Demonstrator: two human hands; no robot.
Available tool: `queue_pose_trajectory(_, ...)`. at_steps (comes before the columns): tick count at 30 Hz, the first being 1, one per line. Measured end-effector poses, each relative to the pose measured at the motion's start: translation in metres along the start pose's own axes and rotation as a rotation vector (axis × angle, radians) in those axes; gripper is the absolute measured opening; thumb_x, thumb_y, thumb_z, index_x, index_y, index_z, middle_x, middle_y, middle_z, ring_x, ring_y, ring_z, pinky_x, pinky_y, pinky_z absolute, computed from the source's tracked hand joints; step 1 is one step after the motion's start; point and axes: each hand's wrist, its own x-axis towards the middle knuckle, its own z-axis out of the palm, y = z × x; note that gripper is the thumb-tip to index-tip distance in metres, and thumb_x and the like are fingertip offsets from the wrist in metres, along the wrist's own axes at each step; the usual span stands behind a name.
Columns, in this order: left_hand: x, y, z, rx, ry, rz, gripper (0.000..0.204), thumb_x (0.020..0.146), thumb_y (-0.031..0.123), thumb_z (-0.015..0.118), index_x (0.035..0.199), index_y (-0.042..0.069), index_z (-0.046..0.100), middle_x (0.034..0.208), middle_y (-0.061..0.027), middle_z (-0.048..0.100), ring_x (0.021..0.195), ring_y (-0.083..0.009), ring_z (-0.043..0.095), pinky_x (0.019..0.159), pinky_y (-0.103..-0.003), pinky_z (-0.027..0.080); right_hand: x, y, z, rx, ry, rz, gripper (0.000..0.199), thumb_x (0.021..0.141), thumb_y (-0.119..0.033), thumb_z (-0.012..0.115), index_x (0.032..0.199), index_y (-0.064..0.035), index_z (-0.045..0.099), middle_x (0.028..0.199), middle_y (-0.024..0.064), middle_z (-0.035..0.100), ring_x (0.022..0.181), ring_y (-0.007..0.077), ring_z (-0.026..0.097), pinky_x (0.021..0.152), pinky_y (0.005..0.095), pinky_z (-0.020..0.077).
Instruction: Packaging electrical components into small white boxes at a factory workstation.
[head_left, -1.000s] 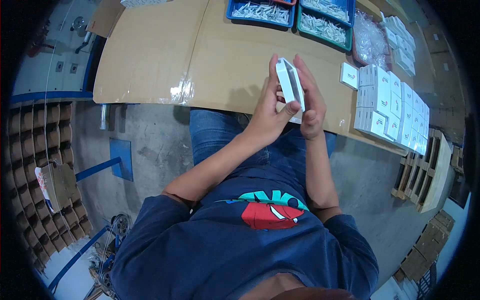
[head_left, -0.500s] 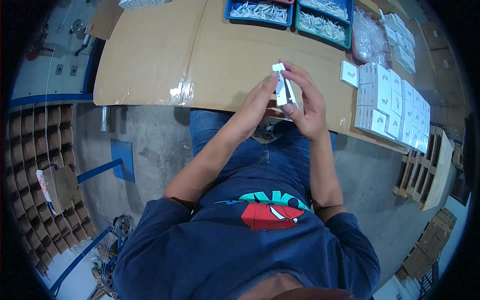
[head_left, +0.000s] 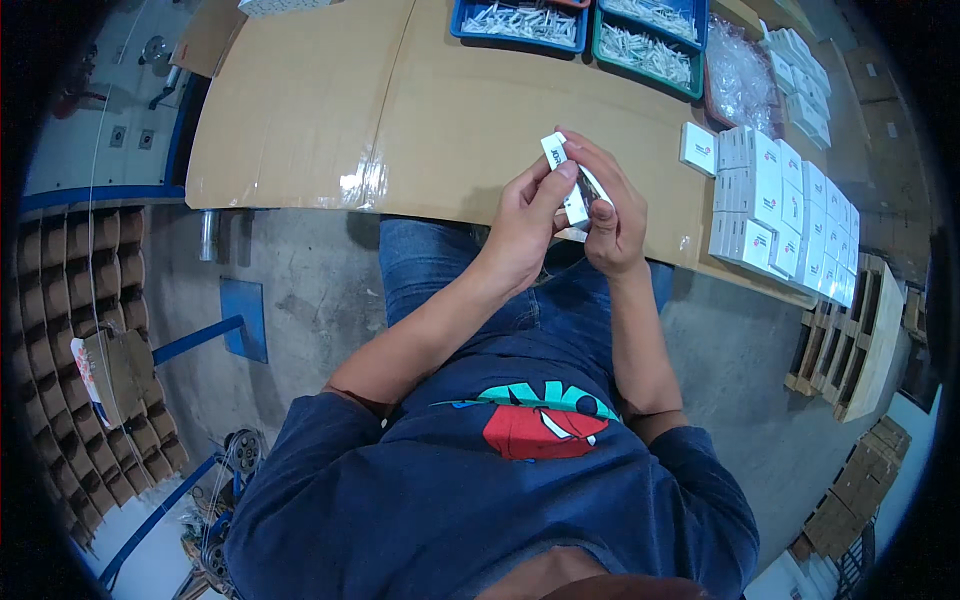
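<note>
Between my two hands, over the near edge of the cardboard-covered table, is a small white box (head_left: pixel 553 150) with dark print. My left hand (head_left: pixel 533 208) grips its left side, the thumb pressed against the box. My right hand (head_left: pixel 613 210) wraps its other side, fingers along the far edge and thumb bent in toward the middle. A dark gap shows along the box between the thumbs; what lies inside it I cannot make out. My fingers hide much of the box.
Brown cardboard (head_left: pixel 300 110) covers the table. Stacked white boxes (head_left: pixel 770 205) stand at the right, one single white box (head_left: pixel 698 148) beside them. At the back are a blue tray (head_left: pixel 518 43) and a green tray (head_left: pixel 645 85) of small white pieces, and a bin of clear plastic bags (head_left: pixel 742 80).
My left thumb has slid along the box toward its middle, and the left hand has turned. The box tilts a little more to the left at its far end. Both hands keep hold.
</note>
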Motion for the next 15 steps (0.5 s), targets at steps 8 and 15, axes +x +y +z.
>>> queue_pose_trajectory(8, 0.0012, -0.0024, -0.002, 0.006, -0.007, 0.026, 0.036, 0.107, 0.028, 0.059, 0.133, 0.002, 0.061, 0.114, -0.0038, 0.066, 0.104, -0.0105, 0.066, 0.088, -0.032, 0.059, 0.0019, 0.0015, 0.0001, 0.007, 0.041, -0.054, 0.066, 0.109, -0.053, 0.041, 0.13, 0.0046, 0.066, 0.133, 0.0277, 0.066, 0.12, 0.0407, 0.066, 0.103, 0.0452, 0.0505)
queue_pose_trajectory(15, 0.0049, -0.0013, 0.0005, 0.055, 0.032, 0.053, 0.049, 0.107, 0.027, 0.061, 0.147, 0.002, 0.052, 0.116, -0.0048, 0.066, 0.104, -0.0118, 0.066, 0.091, -0.031, 0.058, 0.001, 0.0022, -0.0014, 0.079, 0.018, -0.012, 0.061, 0.109, -0.048, 0.044, 0.136, 0.0043, 0.061, 0.14, 0.0282, 0.061, 0.13, 0.0399, 0.061, 0.108, 0.0454, 0.0471)
